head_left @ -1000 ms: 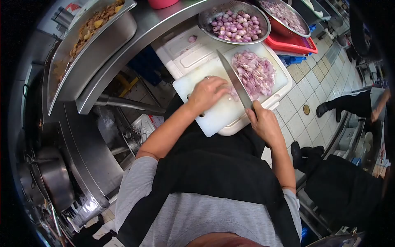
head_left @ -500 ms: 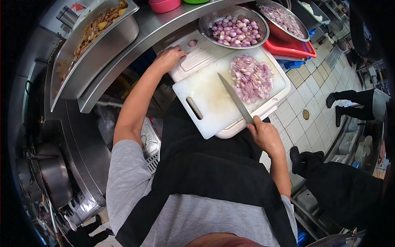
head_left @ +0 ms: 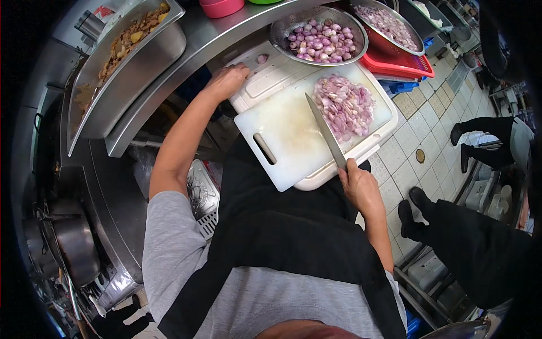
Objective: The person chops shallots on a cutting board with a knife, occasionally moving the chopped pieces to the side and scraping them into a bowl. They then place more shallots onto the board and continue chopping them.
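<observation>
My right hand (head_left: 361, 189) grips a long kitchen knife (head_left: 326, 131), its blade resting across a white cutting board (head_left: 276, 133). Just right of the blade lies a heap of sliced shallots (head_left: 345, 106). The board sits on a white plastic lid or container (head_left: 271, 79), which shows beyond its far edge. At that container's far left corner is my left hand (head_left: 227, 81), fingers curled in; what they hold, if anything, is hidden. Close to those fingers lies a single shallot piece (head_left: 262, 59). A metal colander (head_left: 279, 48) of whole peeled shallots stands behind the board.
A second metal bowl (head_left: 420, 48) of sliced shallots stands over a red basket (head_left: 395, 65). At left, a steel shelf (head_left: 197, 48) carries a deep pan (head_left: 155, 59) of food. Co-workers' legs (head_left: 451, 226) are on the tiled floor at right.
The knife has swung slightly, its tip moving up and right toward the sliced shallots. My left hand has barely moved. At right, a co-worker's legs have shifted.
</observation>
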A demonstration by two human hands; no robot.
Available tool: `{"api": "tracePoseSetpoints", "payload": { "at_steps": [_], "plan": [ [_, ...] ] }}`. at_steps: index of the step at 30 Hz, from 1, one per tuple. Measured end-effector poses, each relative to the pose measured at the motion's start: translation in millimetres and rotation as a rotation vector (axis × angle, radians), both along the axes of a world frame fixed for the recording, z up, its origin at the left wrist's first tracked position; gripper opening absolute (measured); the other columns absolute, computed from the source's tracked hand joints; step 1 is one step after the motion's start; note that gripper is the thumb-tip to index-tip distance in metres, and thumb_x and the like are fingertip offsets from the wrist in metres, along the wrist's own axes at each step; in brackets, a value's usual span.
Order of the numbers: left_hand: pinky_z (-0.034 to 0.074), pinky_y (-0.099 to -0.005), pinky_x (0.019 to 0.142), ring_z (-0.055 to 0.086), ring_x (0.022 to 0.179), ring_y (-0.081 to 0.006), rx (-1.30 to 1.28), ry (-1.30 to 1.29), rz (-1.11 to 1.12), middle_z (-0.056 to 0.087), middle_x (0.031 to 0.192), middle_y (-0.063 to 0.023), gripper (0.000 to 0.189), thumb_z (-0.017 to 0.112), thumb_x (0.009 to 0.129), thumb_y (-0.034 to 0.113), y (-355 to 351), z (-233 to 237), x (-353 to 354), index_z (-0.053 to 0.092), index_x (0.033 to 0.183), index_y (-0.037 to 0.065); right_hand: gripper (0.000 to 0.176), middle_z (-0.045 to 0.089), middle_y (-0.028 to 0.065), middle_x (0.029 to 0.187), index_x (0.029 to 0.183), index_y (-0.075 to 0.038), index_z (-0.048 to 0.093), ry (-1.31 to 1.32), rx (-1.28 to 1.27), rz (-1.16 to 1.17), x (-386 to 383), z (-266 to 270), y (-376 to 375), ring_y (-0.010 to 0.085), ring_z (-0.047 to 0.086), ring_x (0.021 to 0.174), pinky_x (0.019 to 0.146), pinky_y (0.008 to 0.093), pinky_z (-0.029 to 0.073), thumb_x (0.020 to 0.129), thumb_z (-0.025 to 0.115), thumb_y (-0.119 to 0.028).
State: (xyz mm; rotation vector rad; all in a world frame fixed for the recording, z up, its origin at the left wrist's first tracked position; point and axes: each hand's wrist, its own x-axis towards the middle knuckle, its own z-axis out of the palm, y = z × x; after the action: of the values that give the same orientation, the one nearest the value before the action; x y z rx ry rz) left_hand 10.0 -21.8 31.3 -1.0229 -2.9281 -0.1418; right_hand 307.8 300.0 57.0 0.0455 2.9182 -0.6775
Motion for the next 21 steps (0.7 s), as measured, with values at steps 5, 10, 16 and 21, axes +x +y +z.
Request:
{"api": "tracePoseSetpoints", "payload": {
  "at_steps": [5, 10, 16, 21],
  "plan": [
    [0.054, -0.0379, 0.077, 0.067, 0.086, -0.0301, 0.422, -0.054, 0.072, 0.066, 0.096, -0.0140, 0.012, 0.065, 0.088, 0.012, 22, 10, 36, 0.065, 0.097, 0.004, 0.026, 0.061, 0.0273, 0.068, 0.093, -0.001, 0.046, -0.010, -0.004, -0.003, -1, 1, 1, 0.0478, 0.062, 0.069, 0.062, 0.0569, 0.047, 0.097, 0.057, -0.024],
    [0.054, -0.0330, 0.072, 0.065, 0.076, -0.0238, 0.650, -0.278, -0.146, 0.066, 0.086, -0.0112, 0.014, 0.072, 0.086, 0.015, 78, 7, 93, 0.067, 0.092, 0.004, 0.026, 0.061, 0.0274, 0.068, 0.093, -0.001, 0.046, 0.003, -0.012, -0.002, -3, 2, -1, 0.0478, 0.062, 0.069, 0.062, 0.0572, 0.047, 0.097, 0.057, -0.024],
    [0.052, -0.0394, 0.084, 0.065, 0.094, -0.0304, 0.512, -0.140, -0.203, 0.067, 0.097, -0.0110, 0.020, 0.068, 0.086, 0.017, 90, -9, 79, 0.072, 0.104, 0.008, 0.025, 0.061, 0.0270, 0.067, 0.093, -0.001, 0.046, 0.007, 0.000, -0.004, -3, 0, -1, 0.0479, 0.062, 0.068, 0.062, 0.0573, 0.047, 0.097, 0.057, -0.023],
    [0.050, -0.0419, 0.091, 0.064, 0.101, -0.0341, 0.571, -0.033, 0.139, 0.066, 0.112, -0.0133, 0.023, 0.065, 0.087, 0.015, 68, -6, 17, 0.071, 0.107, 0.007, 0.026, 0.062, 0.0268, 0.068, 0.092, -0.001, 0.046, 0.009, -0.011, 0.004, -3, 0, -1, 0.0478, 0.062, 0.068, 0.062, 0.0570, 0.048, 0.097, 0.057, -0.023]
  ]
}}
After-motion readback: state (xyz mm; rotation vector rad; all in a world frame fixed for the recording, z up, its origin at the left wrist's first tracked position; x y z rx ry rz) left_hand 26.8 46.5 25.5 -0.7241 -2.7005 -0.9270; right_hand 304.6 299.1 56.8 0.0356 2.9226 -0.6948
